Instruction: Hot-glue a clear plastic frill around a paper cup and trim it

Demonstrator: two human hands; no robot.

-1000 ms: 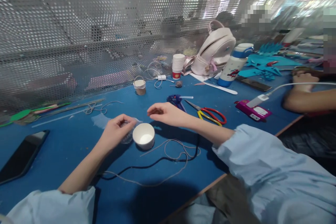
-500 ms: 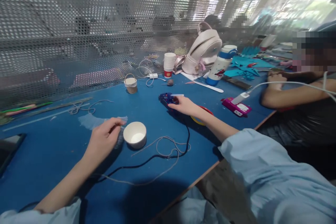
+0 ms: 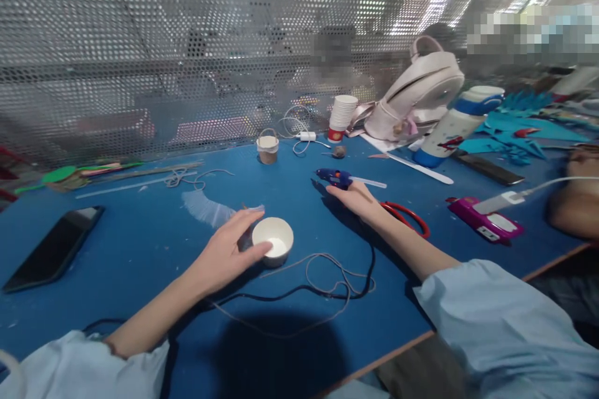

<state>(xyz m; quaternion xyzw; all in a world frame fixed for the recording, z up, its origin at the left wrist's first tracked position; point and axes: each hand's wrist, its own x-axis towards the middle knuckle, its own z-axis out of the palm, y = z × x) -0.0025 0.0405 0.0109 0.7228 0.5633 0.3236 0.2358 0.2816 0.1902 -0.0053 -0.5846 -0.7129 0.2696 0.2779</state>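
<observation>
A white paper cup, low and open at the top, stands on the blue table in front of me. At its left side is my left hand, thumb and fingers spread. The thumb overlaps the near rim; whether it touches the cup I cannot tell. Farther right, my right hand is closed around a blue hot glue gun, its nozzle facing left. A clear glue stick juts from the gun's rear. Just behind my left hand lies a fringed piece of translucent material.
A dark cable and thin grey string cross the near table. A phone lies left. Behind are a small bucket-like cup, stacked paper cups, a backpack and a bottle. Red-handled scissors lie beneath my right forearm.
My left hand has opened and moved right to the paper cup, leaving the translucent piece. My right hand stays on the glue gun. The view has turned left, bringing the whole phone into sight.
</observation>
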